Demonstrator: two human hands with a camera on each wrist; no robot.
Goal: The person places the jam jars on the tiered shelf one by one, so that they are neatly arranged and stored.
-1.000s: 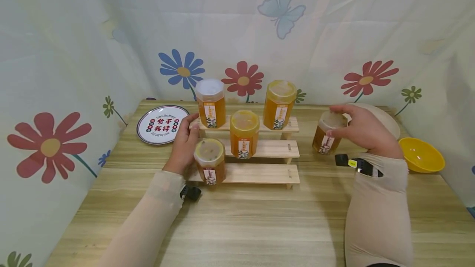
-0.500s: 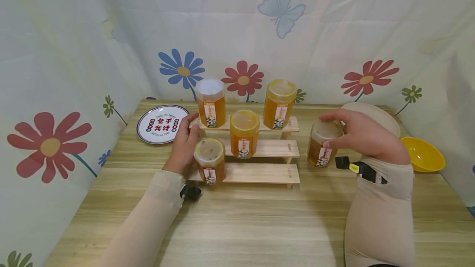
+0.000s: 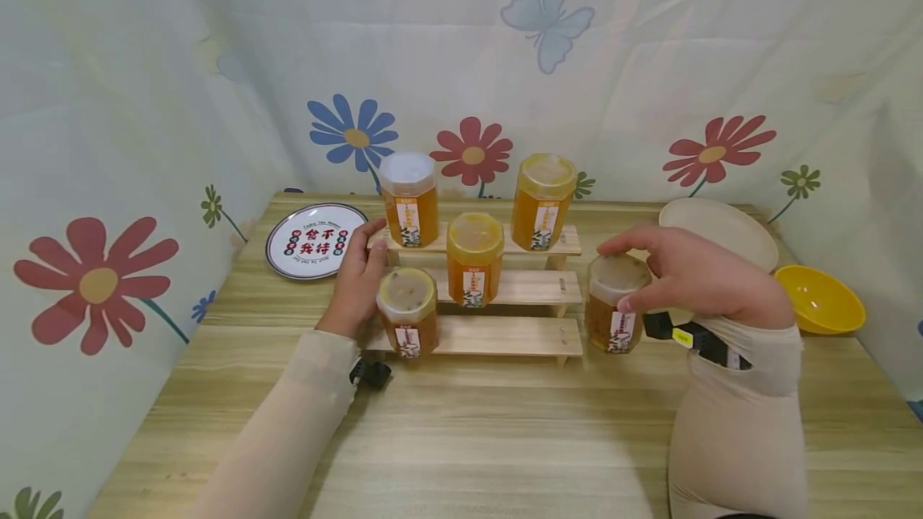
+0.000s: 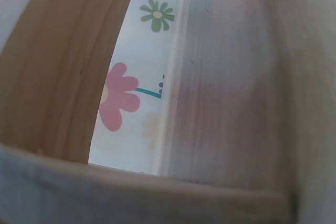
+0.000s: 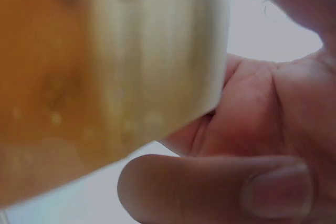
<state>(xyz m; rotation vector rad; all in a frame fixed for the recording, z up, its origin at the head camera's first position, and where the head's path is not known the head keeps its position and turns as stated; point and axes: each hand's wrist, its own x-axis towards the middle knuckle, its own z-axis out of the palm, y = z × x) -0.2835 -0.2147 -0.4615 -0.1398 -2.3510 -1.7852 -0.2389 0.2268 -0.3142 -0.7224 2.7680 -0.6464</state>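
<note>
In the head view my right hand (image 3: 699, 275) grips a honey jar (image 3: 615, 319) by its lid, thumb in front and fingers over the far side. The jar is upright, just off the right end of the bottom step of a wooden tiered stand (image 3: 505, 336). Close up in the right wrist view, the jar (image 5: 63, 82) is blurred beside my fingers. My left hand (image 3: 356, 283) holds the left end of the stand at the top step, its other fingers hidden. Only the stand's boards (image 4: 226, 87) fill the left wrist view.
Two jars (image 3: 409, 211) (image 3: 544, 211) stand on the top step, one jar (image 3: 474, 267) on the middle, another jar (image 3: 409, 319) at bottom left. A printed plate (image 3: 310, 259) lies left; a beige plate (image 3: 735, 235) and yellow bowl (image 3: 822, 303) are right. A floral curtain (image 3: 634, 86) hangs behind.
My right hand has brought its jar left and nearer to me, toward the bottom step's right end. The left hand, the stand and the other jars have stayed put.
</note>
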